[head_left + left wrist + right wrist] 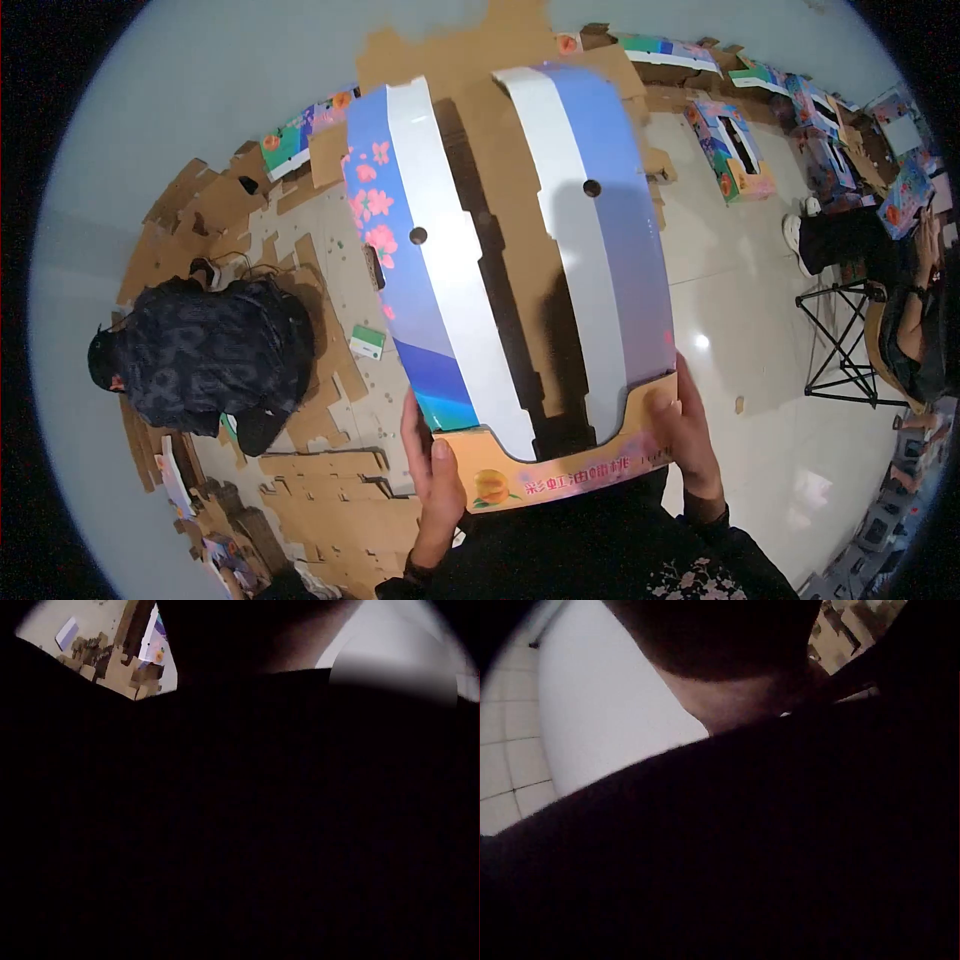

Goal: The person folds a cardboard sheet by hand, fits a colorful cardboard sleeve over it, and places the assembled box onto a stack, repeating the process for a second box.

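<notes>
A printed cardboard fruit box [620,290] fills the middle of the head view, held up in front of the body. Its two top flaps are blue and white with pink blossoms, and a long gap between them shows the brown inside. The near end panel is orange with a peach picture and lettering. At the box's near left corner, my left hand [437,490] grips the side with the thumb on the end panel. My right hand [690,435] holds the near right corner. Dark sleeve cloth covers most of both wrist views.
A crouching person [215,350] is at the left among flat cardboard sheets [330,500]. On the right, someone sits by a folding stool [845,340]. Another printed box [730,150] stands on the tiled floor, and more boxes line the wall. A small green-and-white card [367,341] lies on the floor.
</notes>
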